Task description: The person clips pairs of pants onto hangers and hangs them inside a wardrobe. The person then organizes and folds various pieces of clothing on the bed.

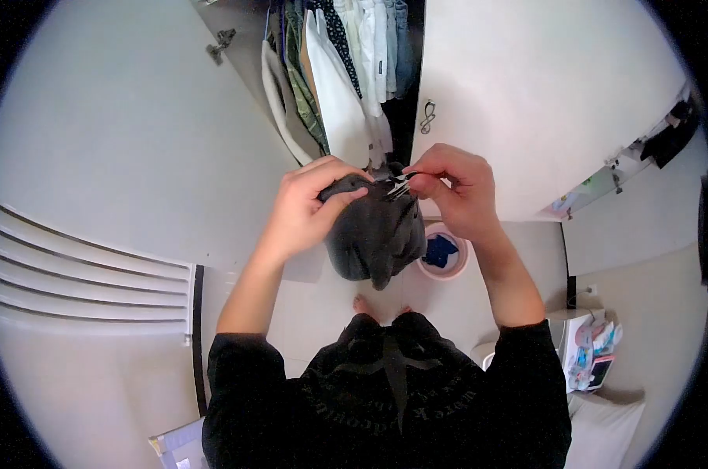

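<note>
A dark grey garment (373, 234) hangs bunched in front of me, held up at its top edge; its exact kind is hard to make out. My left hand (311, 199) has its thumb and fingers closed on the upper left part of the cloth. On the other side my right hand (454, 187) pinches the top edge at the right. Thin whitish strips (401, 186) show beside the right fingertips, too small to name surely. The garment's lower end hangs free above the floor.
Ahead, clothes (346, 86) hang in an open wardrobe between a left door (135, 102) and a right door (541, 102) with a metal handle (427, 117). A pink bucket (462, 270) holding dark blue cloth (438, 250) stands on the tiled floor (303, 313).
</note>
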The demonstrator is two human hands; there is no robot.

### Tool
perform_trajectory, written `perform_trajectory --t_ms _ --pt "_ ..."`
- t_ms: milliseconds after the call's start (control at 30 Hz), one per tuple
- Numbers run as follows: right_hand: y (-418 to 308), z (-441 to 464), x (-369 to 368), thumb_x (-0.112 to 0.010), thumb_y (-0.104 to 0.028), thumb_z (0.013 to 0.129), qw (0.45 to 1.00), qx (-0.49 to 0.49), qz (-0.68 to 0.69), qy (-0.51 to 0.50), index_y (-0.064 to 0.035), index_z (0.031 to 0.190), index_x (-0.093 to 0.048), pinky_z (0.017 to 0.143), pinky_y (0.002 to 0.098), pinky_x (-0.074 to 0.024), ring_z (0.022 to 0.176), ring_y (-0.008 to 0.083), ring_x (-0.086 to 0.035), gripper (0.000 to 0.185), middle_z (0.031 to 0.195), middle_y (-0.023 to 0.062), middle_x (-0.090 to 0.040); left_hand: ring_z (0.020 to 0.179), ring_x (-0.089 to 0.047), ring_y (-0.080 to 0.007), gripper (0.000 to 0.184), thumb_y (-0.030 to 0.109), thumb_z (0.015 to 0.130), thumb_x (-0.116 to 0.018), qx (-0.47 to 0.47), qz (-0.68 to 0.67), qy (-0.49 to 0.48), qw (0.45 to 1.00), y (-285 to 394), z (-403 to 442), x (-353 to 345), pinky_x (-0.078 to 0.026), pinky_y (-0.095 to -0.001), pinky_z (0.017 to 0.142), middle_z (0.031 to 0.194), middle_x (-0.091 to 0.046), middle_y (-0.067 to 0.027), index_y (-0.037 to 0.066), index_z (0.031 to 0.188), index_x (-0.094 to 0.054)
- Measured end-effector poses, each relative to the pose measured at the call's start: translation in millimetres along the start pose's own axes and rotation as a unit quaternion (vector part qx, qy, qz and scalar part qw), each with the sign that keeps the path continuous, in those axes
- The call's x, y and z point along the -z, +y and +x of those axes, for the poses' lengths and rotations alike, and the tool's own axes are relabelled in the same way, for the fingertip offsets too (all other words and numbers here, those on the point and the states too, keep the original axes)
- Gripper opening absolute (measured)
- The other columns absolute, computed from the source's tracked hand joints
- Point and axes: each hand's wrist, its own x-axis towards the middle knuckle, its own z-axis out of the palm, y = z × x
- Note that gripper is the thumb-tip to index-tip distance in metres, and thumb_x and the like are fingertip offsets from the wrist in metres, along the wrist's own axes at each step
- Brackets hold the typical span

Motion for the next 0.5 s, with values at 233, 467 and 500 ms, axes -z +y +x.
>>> perform_trajectory --t_ms 233,467,500 --pt "-6 4 -9 -0.074 -0.003 0.085 0.999 0.028 -0.010 -0.018 0.0001 0.090 -0.071 0.059 0.0268 -0.0468 0.064 0.0150 -0.061 0.007 0.076 0.0086 -0.064 0.089 -0.071 -0.0240 0.017 -0.002 0.078 -0.073 0.003 -0.014 0.014 1.000 3 -5 -3 -0.053 -0.0332 0.081 0.092 -0.073 -0.0117 0.000 0.095 -0.071" --pt "-9 3 -14 -0.076 -0.008 0.085 0.999 0.012 -0.021 -0.036 -0.0005 0.089 -0.071 0.058 0.0280 -0.0476 0.063 0.0157 -0.061 0.010 0.077 0.0095 -0.064 0.088 -0.073 -0.0210 0.018 -0.003 0.082 -0.070 -0.027 -0.074 0.035 0.996 -3 -8 -8 -0.054 -0.0295 0.081 0.096 -0.074 -0.0101 0.002 0.099 -0.068" --pt "-7 3 -15 -0.076 -0.009 0.085 0.999 0.011 -0.019 -0.034 -0.0008 0.090 -0.071 0.059 0.0278 -0.0480 0.064 0.0156 -0.061 0.011 0.077 0.0091 -0.064 0.087 -0.071 -0.0190 0.017 -0.004 0.084 -0.069 -0.003 -0.079 0.030 0.996 -4 -9 -8 -0.054 -0.0291 0.081 0.094 -0.073 -0.0095 0.001 0.100 -0.067"
